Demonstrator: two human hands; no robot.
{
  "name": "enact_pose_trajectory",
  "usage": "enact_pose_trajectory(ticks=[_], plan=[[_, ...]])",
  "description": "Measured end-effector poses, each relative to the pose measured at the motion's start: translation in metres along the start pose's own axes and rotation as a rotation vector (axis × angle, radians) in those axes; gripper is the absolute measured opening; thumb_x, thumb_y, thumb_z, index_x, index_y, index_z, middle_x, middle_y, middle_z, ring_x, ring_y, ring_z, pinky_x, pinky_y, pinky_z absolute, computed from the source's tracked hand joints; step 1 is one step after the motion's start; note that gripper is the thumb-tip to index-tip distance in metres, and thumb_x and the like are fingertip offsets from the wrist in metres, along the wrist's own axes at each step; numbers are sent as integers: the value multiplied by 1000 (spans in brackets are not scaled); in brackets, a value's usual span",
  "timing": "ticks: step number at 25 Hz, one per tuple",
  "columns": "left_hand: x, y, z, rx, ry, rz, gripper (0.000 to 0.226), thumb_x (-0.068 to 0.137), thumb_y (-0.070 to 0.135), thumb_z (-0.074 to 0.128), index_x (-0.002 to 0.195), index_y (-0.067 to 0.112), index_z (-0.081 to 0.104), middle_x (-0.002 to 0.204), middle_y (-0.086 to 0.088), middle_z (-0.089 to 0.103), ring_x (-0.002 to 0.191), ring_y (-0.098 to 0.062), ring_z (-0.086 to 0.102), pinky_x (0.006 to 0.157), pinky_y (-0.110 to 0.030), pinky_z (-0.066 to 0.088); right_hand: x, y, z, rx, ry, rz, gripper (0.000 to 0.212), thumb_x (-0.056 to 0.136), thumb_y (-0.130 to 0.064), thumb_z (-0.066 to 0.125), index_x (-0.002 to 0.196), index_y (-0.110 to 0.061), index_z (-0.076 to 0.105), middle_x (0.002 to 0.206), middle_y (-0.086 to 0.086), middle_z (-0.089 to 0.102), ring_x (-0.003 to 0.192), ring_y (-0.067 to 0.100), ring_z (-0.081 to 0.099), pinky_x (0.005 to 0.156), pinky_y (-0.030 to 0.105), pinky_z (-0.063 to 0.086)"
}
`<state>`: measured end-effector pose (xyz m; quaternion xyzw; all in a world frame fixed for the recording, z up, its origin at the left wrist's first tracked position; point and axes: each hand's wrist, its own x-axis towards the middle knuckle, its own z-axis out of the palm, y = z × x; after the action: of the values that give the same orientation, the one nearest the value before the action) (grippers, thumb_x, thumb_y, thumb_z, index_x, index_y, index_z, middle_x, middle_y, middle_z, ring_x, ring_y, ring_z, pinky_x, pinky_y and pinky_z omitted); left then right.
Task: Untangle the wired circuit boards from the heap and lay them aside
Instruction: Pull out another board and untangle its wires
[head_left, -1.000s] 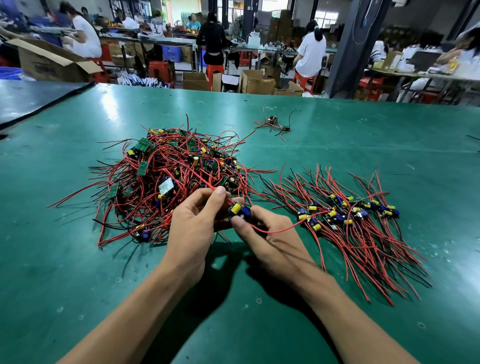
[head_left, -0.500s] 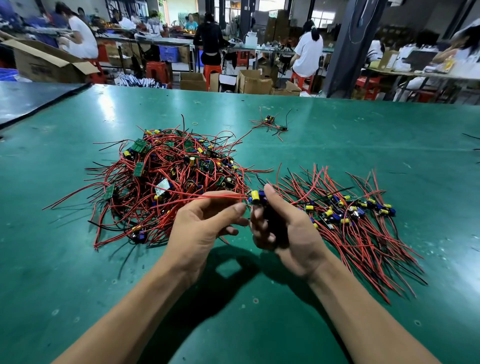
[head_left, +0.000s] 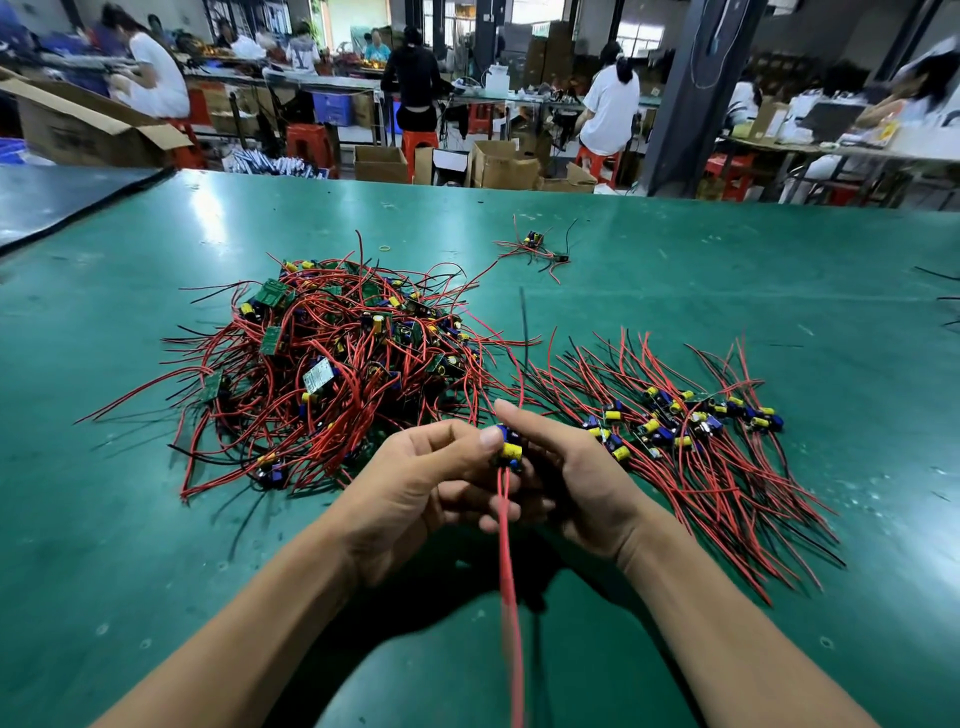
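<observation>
Compared with half a second before, the circuit board (head_left: 509, 448) is no longer tied to the heap (head_left: 332, 364) by a taut red wire. Its red wires (head_left: 506, 571) are now seen hanging free toward the person, between the forearms. The board is pinched between both hands. The left hand (head_left: 415, 483) is curled, with its thumb pressed against the board. The right hand (head_left: 576, 478) is closed on it from the other side, forefinger laid along the top. Bare table (head_left: 156, 545) is left on the near side of both hands and out to the left of the left hand; the far edge is found well beyond them. The heap is spread just beyond the left hand, stray wire ends reaching close to its knuckles. A row of laid-out boards (head_left: 685, 431) is fanned just to the right of the right hand. A lone board (head_left: 535, 241) and a rubber band (head_left: 384, 248) are seen well beyond the hands, and cardboard boxes (head_left: 501, 166) past the far edge.
</observation>
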<state>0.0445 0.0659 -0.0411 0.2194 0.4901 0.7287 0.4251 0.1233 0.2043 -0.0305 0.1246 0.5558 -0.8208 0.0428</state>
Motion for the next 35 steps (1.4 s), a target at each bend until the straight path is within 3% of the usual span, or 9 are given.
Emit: enact_pose_trajectory(ticks=[2, 6, 10, 13, 15, 22, 28, 33, 35], plan=[[-1, 0, 1, 5, 9, 2, 11, 73, 25, 74, 70, 16, 68, 76, -19, 70, 56, -25, 68, 50, -27, 53, 0, 2, 1, -16, 26, -10, 32, 81, -47, 71, 63, -20, 72, 57, -3, 58, 46, 11, 56, 51, 27, 55], [0, -2, -2, 52, 6, -41, 12, 71, 20, 75, 68, 15, 65, 75, -22, 69, 54, -26, 66, 50, -28, 54, 7, 6, -3, -25, 87, -169, 14, 90, -30, 68, 85, -17, 68, 62, 2, 56, 46, 14, 54, 44, 25, 50], [4, -8, -2, 104, 2, -50, 22, 72, 9, 82, 82, 11, 63, 75, -18, 70, 51, -24, 65, 52, -29, 56, 15, 9, -8, -163, 250, -282, 33, 100, -37, 55, 91, -15, 78, 62, 0, 41, 49, 8, 39, 46, 18, 36], [7, -11, -1, 180, 33, 16, 20, 74, 11, 72, 92, 9, 64, 73, -14, 69, 50, -23, 62, 51, -29, 55, 16, 10, -6, -124, 225, -255, 45, 93, -54, 54, 95, -17, 79, 60, -4, 55, 55, 14, 50, 50, 21, 44], [8, -13, 1, 276, 90, 89, 13, 80, 13, 74, 89, 6, 67, 70, -15, 64, 55, -26, 59, 51, -30, 54, 15, 9, -5, -124, 188, -206, 51, 88, -61, 53, 100, -20, 79, 73, 0, 70, 66, 23, 61, 56, 25, 51], [11, -19, 5, 231, 186, 110, 16, 92, 9, 63, 85, -2, 72, 77, -20, 71, 60, -31, 69, 55, -29, 57, 15, 15, -1, -137, 85, -113, 39, 95, -51, 58, 109, -19, 77, 97, 8, 75, 69, 16, 66, 59, 30, 57], [10, -20, -1, 240, 176, 67, 18, 91, 7, 62, 80, -2, 73, 70, -15, 67, 54, -27, 65, 57, -32, 48, 20, 19, -7, -232, 176, -106, 41, 100, -49, 53, 100, -18, 79, 53, -1, 53, 44, 8, 47, 42, 20, 43], [9, -19, 2, 194, 104, 19, 20, 89, 10, 63, 74, 10, 76, 66, -14, 67, 52, -25, 65, 50, -24, 52, 27, 13, -14, -248, 438, -160, 50, 103, -54, 44, 89, -23, 81, 53, -3, 42, 41, 11, 32, 42, 19, 21], [8, -18, 1, 181, 77, 5, 18, 89, 9, 64, 75, 8, 75, 66, -15, 66, 52, -25, 65, 49, -23, 51, 29, 9, -16, -129, 461, -183, 56, 104, -54, 39, 85, -24, 82, 64, -5, 51, 42, 6, 33, 42, 20, 24]])
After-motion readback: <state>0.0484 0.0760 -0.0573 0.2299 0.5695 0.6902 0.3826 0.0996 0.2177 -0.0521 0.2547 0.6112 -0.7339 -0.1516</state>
